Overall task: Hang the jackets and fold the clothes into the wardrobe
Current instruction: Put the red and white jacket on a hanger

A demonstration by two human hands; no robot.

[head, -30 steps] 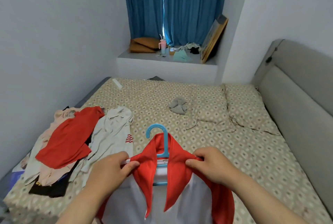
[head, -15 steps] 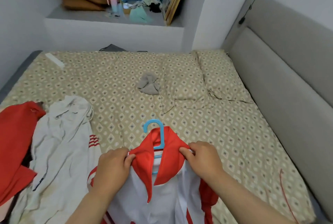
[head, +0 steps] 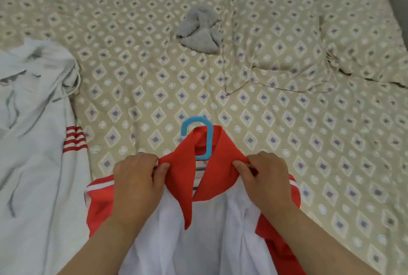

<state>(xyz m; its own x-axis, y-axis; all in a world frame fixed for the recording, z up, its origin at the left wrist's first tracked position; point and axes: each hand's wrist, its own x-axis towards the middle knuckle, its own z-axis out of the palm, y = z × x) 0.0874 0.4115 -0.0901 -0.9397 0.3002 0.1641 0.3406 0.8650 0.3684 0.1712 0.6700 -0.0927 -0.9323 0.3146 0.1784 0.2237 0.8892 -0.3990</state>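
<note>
In the lower middle of the frame we have the red and white jacket (head: 198, 248) lying on the bed (head: 320, 153), its red collar (head: 181, 173) spread over a blue hanger (head: 209, 140) whose hook pokes out just above the neckline. Our left hand (head: 134, 179) pinches the left side of the collar between thumb and curled fingers (head: 162, 167), and our right hand (head: 268, 179) pinches the right side the same way; both are closed on cloth, and we cannot tell whether they also catch the hanger beneath. The step in hand, as we judge it, is seating the jacket squarely on the hanger before it goes to the wardrobe, which is out of view. To do it well we should draw both sides of the collar outward and down evenly, so the shoulders settle on the hanger's arms hidden under the fabric and the hook stays centred in the neck opening. An uneven pull would likely tip the hanger and let one shoulder slide off once lifted. At the left of the frame a pale hooded jacket (head: 33, 142) waits just beside ours, and a small grey cloth (head: 199, 33) lies in the upper middle near the pillows (head: 276, 42)
</note>
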